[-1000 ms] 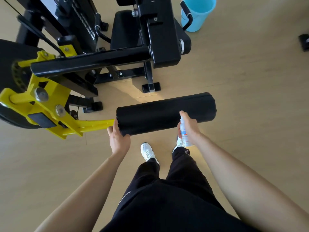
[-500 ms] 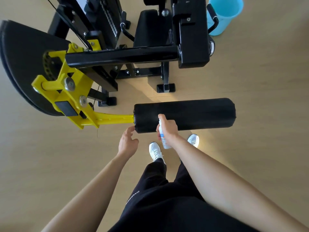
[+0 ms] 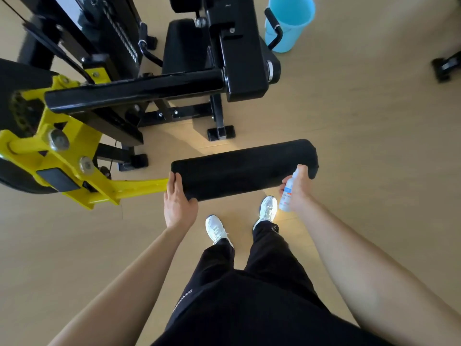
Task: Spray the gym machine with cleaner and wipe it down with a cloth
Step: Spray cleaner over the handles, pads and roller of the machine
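A black padded roller [image 3: 245, 168] sticks out rightward from the yellow lever arm [image 3: 134, 187] of the black gym machine [image 3: 149, 88]. My left hand [image 3: 178, 201] grips the roller's left end, thumb under it and fingers on the end face. My right hand [image 3: 298, 187] holds a small white spray bottle [image 3: 287, 193] upright at the roller's right end, index finger on its top, nozzle close to the pad. No cloth shows in view.
A light blue bucket [image 3: 290, 21] stands on the wooden floor behind the machine at top right. A black machine foot [image 3: 445, 67] sits at the right edge. My white shoes [image 3: 217, 228] and black trousers are just below the roller.
My right hand moved the spray bottle from the roller's left part to its right end. My left hand, free half a second ago, took hold of the roller's left end again.
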Motion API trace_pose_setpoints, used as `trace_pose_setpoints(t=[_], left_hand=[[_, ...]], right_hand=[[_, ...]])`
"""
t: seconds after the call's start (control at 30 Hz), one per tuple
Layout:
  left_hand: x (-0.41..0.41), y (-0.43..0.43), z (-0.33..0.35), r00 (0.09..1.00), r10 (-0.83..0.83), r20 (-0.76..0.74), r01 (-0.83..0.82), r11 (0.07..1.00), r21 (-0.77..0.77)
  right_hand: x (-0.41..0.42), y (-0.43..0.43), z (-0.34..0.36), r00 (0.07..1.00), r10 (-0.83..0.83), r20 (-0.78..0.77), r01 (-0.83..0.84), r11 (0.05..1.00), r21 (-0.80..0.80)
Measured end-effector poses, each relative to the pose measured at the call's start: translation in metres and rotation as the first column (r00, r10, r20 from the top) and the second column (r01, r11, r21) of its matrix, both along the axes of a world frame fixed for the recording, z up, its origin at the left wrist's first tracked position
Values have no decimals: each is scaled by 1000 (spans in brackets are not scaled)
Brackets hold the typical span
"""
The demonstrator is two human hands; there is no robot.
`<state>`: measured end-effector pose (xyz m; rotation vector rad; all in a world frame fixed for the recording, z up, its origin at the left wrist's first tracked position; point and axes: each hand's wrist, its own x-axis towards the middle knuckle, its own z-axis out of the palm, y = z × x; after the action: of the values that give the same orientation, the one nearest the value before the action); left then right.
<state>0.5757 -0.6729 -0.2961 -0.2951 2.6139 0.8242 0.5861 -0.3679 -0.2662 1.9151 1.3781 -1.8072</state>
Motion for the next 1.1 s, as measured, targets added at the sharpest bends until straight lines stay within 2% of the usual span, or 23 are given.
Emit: trace_pose_setpoints(t=[0.13,0.23,0.37,0.5,0.57,0.7,0.93,1.1], left_hand=[[16,0,1,1000,12,-14,-12,1000,-14],[29,0,3,1000,11,6,-10,999,-32],[42,-4,3,999,32,31,-30,999,-41],[40,-8,8,996,83,-35,-84,996,-15],[30,-8,10,997,57,-42,-58,998,-28],[12,-8,9,997,-74,18,75,995,-69],[38,-20,-1,990,-130,57,135,987,-87],[38,-29,5,996,1,-90,-3,1000,-22]], right_hand=[[3,22,1,998,-53,-18,53,999,-10],[2,13,-2,1000,-10,-4,10,1000,-21],[2,-24,-6,976,219,-2,-219,976,-10],[1,-70,-7,870,493,-2,-493,870,-30],[-5,-89,-5,818,576,-9,-575,816,-53],[-20,-123,3,828,554,-85,-559,827,-55],[-36,-148,4,823,565,-60,-568,819,-77],[-33,-137,3,832,554,-31,-555,832,-24]])
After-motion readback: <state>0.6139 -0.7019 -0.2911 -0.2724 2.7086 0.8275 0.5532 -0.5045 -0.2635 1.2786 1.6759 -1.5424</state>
